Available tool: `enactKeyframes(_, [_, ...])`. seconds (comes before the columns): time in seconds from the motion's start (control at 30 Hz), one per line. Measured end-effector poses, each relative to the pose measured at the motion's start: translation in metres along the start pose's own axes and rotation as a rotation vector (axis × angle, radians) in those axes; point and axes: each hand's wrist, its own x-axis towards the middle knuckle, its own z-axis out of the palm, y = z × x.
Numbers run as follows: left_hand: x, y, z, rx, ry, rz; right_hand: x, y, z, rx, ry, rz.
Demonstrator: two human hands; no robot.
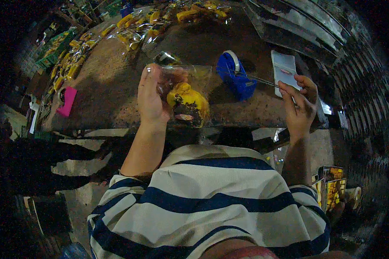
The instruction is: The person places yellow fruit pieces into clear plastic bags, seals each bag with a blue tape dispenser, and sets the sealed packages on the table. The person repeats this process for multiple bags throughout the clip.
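Observation:
My left hand (153,95) is closed on a clear plastic bag (199,75), held up over the near edge of the brown table. Inside it sits a yellow, bread-like piece (186,97) with dark brown patches, and a small oval label shows low on the bag. To the right stands a blue tape dispenser (242,88) with a pale roll. From it a thin shiny strip of tape (261,80) stretches to my right hand (299,101), whose thumb and fingers pinch its end. Behind that hand lies a white sheet (283,60) with a small label on it.
Bagged yellow pieces (136,30) cover the table's far and left sides, beside a green crate (56,49). A bright pink piece (67,101) lies at the left edge. Metal trays (298,26) stand far right. Another person's arms (78,149) reach in from the left.

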Motion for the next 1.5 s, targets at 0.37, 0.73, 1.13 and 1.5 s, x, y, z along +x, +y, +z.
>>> enactKeyframes(0.37, [-0.005, -0.009, 0.002, 0.187, -0.050, 0.142, 0.028, -0.020, 0.014, -0.027, -0.036, -0.110])
enactKeyframes(0.73, [0.014, 0.005, -0.010, -0.173, 0.125, 0.041, 0.030, -0.014, 0.039, 0.034, 0.040, -0.101])
enactKeyframes(1.13, [0.037, -0.012, -0.026, 0.310, -0.269, 0.196, 0.051, -0.039, 0.090, 0.318, -0.146, -0.197])
enactKeyframes(1.5, [0.080, -0.022, -0.056, 0.436, 0.011, 0.290, 0.077, -0.053, 0.114, 1.128, -1.303, 0.974])
